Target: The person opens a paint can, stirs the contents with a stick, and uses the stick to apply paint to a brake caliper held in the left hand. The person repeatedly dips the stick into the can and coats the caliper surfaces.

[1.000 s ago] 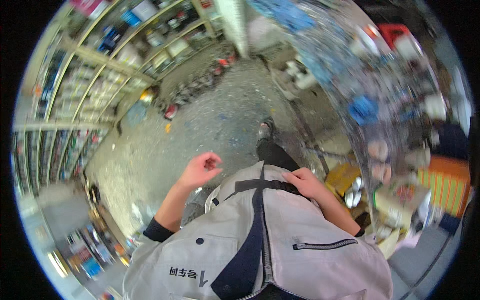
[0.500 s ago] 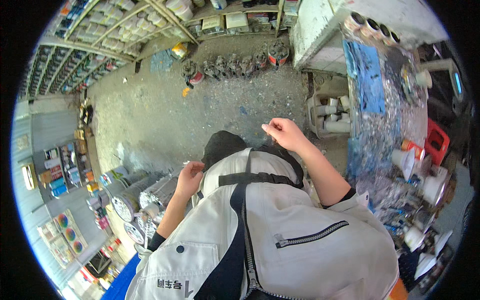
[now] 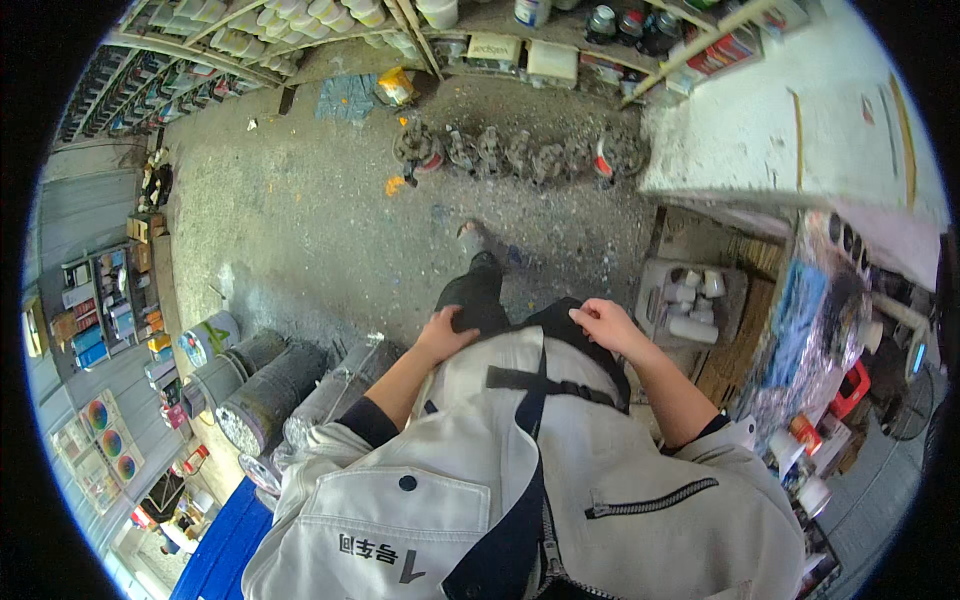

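Note:
My left hand (image 3: 445,336) hangs beside my left thigh, thumb and fingers loosely bent and apart, with nothing visible in it. By the right thigh, my right hand (image 3: 607,326) is closed, its fingers curled toward the thumb; no held thing shows. Both hands are in front of the pale jacket (image 3: 400,500) I wear, which has a black strap with a buckle (image 3: 545,384) at the waist. Below them are my dark trousers (image 3: 472,298), and one shoe (image 3: 472,237) is forward on the speckled floor (image 3: 330,220).
Several spray guns (image 3: 490,150) stand in a row ahead, with paint-stained cans at its ends. Large grey drums (image 3: 270,395) stand at left. To the right are a crate (image 3: 655,300) of white containers and a cluttered workbench (image 3: 800,320). Shelves (image 3: 290,35) of tubs line the back.
My view has shifted, and the crate and bench now appear farther right. My left hand has come in toward the thigh, my right hand has lowered, and one foot shows forward.

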A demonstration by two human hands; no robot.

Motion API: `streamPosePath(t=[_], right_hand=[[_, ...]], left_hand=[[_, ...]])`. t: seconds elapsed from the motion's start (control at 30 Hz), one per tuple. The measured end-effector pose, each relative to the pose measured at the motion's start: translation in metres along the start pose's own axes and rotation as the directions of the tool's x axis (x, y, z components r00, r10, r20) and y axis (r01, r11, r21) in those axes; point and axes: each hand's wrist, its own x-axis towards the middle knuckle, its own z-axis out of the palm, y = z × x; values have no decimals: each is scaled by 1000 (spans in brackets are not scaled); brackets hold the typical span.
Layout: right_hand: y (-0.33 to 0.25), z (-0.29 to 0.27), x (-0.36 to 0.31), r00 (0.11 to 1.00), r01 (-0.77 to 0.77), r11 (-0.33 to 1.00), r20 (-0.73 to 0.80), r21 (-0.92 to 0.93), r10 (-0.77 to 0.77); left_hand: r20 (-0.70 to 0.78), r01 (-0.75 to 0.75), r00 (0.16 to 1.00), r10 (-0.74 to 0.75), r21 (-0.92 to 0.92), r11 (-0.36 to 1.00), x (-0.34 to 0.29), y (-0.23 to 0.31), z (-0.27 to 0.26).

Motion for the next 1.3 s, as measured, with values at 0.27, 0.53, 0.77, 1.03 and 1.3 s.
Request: streamPosePath(t=[0.27, 0.53, 0.77, 1.03, 1.3], right_hand=[[-51, 10, 207, 998, -60, 998, 34, 24, 59], [-20, 64, 490, 935, -185, 971, 278, -149, 221], [-16, 114, 686, 995, -10, 937, 93, -350, 45], [-3, 199, 768, 989, 3, 973, -146, 232, 32], [-87, 165, 684, 996, -77, 593, 95, 801, 2]], left_hand=[[411, 244, 845, -342, 274, 930, 105, -21, -12], [239, 491, 797, -554, 277, 826, 152, -8, 39], [40, 526, 850, -526, -5, 850, 163, -27, 66], [-14, 536, 838, -545, -162, 828, 171, -36, 73], [-107, 434, 887, -450, -142, 890, 181, -29, 62]])
